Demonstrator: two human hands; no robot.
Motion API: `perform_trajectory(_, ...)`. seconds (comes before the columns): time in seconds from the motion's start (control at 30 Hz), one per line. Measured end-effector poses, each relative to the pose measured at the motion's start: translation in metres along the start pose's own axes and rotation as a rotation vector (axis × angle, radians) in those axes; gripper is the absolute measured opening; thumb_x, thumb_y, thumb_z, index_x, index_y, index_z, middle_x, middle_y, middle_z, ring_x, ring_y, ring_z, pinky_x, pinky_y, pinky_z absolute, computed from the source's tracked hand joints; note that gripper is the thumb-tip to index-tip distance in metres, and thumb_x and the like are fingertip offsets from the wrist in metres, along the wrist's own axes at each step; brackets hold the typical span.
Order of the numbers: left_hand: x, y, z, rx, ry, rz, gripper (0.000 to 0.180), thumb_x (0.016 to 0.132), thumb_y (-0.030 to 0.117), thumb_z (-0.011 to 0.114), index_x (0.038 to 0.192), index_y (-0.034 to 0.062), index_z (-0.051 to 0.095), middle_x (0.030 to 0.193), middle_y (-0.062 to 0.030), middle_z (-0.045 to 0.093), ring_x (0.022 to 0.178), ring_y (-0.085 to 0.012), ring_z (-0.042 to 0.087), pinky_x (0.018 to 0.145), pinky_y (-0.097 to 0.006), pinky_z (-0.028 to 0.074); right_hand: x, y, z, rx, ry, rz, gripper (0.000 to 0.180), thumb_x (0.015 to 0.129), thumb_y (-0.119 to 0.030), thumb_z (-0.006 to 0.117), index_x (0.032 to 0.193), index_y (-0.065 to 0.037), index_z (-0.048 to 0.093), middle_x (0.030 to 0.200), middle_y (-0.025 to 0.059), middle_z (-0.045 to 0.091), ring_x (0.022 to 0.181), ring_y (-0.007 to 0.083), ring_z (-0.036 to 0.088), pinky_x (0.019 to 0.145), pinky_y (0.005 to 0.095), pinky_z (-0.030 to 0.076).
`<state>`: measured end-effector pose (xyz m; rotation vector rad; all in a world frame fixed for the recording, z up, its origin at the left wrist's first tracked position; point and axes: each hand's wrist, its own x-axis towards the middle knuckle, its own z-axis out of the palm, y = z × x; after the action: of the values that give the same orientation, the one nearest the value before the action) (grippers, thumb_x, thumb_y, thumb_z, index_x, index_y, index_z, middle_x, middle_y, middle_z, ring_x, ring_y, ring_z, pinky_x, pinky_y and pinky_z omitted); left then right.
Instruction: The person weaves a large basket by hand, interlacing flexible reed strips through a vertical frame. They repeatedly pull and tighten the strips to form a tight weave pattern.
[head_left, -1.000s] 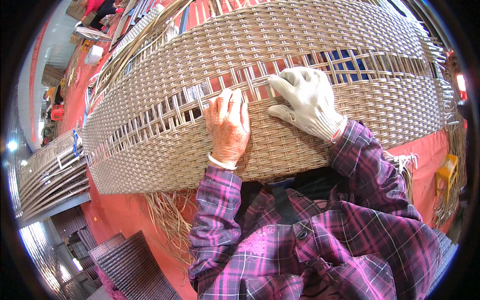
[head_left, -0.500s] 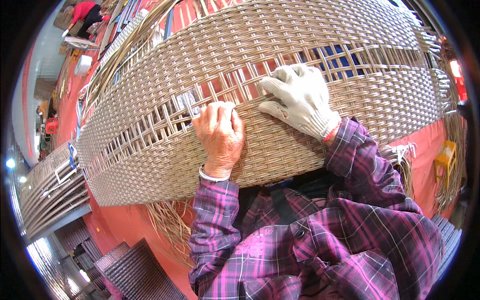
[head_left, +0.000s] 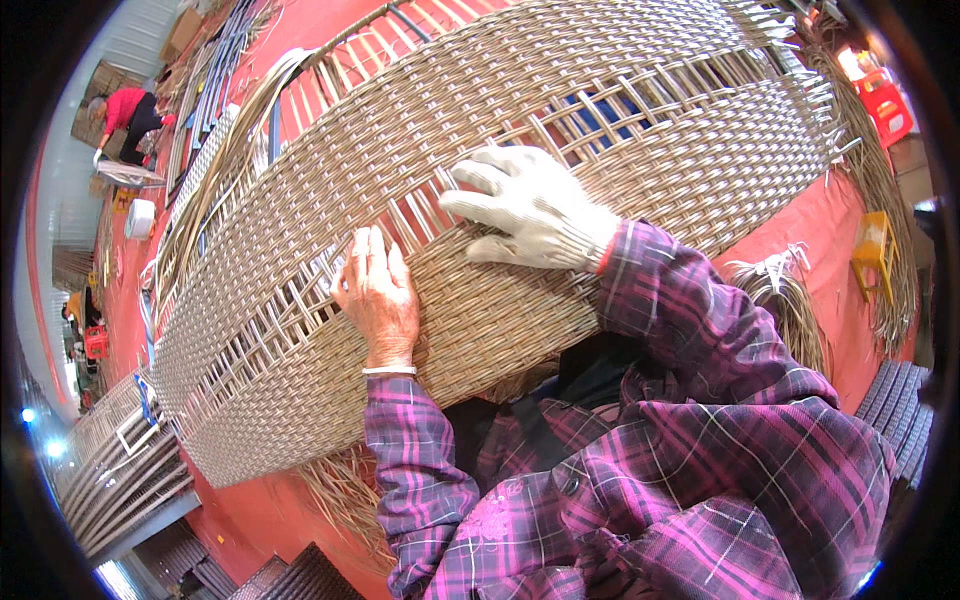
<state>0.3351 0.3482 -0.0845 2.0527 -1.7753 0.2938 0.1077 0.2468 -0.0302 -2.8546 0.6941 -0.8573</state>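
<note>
A large curved panel of brownish-grey wicker (head_left: 500, 310) lies across in front of me, with a lengthwise gap of loosely crossed strands between two tightly woven bands. My bare left hand (head_left: 382, 300) is closed on the near band's upper edge, its fingers bent over into the gap; the fingertips are partly hidden. To its right, my right hand (head_left: 530, 208) wears a white knitted glove. Its fingers are spread and point left over the open strands, the thumb apart from them near the woven edge. No separate strand can be made out in either hand.
A bundle of loose strands (head_left: 780, 290) hangs at the panel's right, near a yellow stool (head_left: 873, 255). A red stool (head_left: 882, 108) stands farther back. Long strands (head_left: 220, 165) lie beyond the panel's left. A person in red (head_left: 125, 120) bends down at far left.
Both hands have shifted left in the view, and the panel has swung with the head's turn. My left fingers have straightened somewhat; the gloved fingers have spread out from a curl.
</note>
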Motion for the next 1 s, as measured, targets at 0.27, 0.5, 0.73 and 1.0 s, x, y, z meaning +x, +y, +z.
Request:
perform_trajectory(0.27, 0.0, -0.005, -0.004, -0.156, 0.163, 0.085, 0.018, 0.089, 0.01, 0.063, 0.104, 0.0035, 0.071, 0.116, -0.0105, 0.069, 0.102, -0.0255, 0.066, 0.089, -0.038, 0.045, -0.054, 0.037, -0.049, -0.315, 0.021, 0.268, 0.046, 0.081, -0.057, 0.066, 0.099, -0.015, 0.068, 0.094, 0.0049, 0.064, 0.091, 0.025, 0.058, 0.084, 0.0433, 0.043)
perform_trajectory(0.5, -0.002, -0.007, -0.003, -0.131, 0.156, 0.077, 0.014, 0.087, 0.011, 0.064, 0.098, 0.0061, 0.071, 0.116, -0.0093, 0.069, 0.099, -0.0251, 0.066, 0.088, -0.038, 0.043, -0.053, 0.059, -0.051, -0.244, -0.1, 0.255, 0.045, 0.08, -0.062, 0.064, 0.097, -0.021, 0.07, 0.086, 0.0019, 0.064, 0.082, 0.024, 0.06, 0.077, 0.0416, 0.044)
perform_trajectory(0.73, -0.006, -0.002, -0.006, -0.137, 0.137, 0.113, 0.013, 0.087, 0.01, 0.064, 0.096, 0.0031, 0.071, 0.113, -0.0105, 0.069, 0.097, -0.0247, 0.066, 0.086, -0.039, 0.043, -0.023, 0.078, -0.036, -0.269, -0.163, 0.388, 0.046, 0.083, -0.066, 0.059, 0.092, -0.022, 0.071, 0.089, -0.0011, 0.071, 0.089, 0.0267, 0.063, 0.077, 0.0421, 0.049)
perform_trajectory(1.0, -0.007, -0.002, -0.01, -0.15, 0.092, 0.087, 0.013, 0.09, 0.011, 0.061, 0.094, 0.0032, 0.07, 0.111, -0.0098, 0.069, 0.1, -0.0242, 0.065, 0.088, -0.039, 0.042, -0.079, 0.1, -0.076, -0.336, 0.188, 0.278, 0.05, 0.081, -0.042, 0.072, 0.117, -0.009, 0.064, 0.119, 0.0093, 0.065, 0.107, 0.0289, 0.061, 0.092, 0.0407, 0.049)
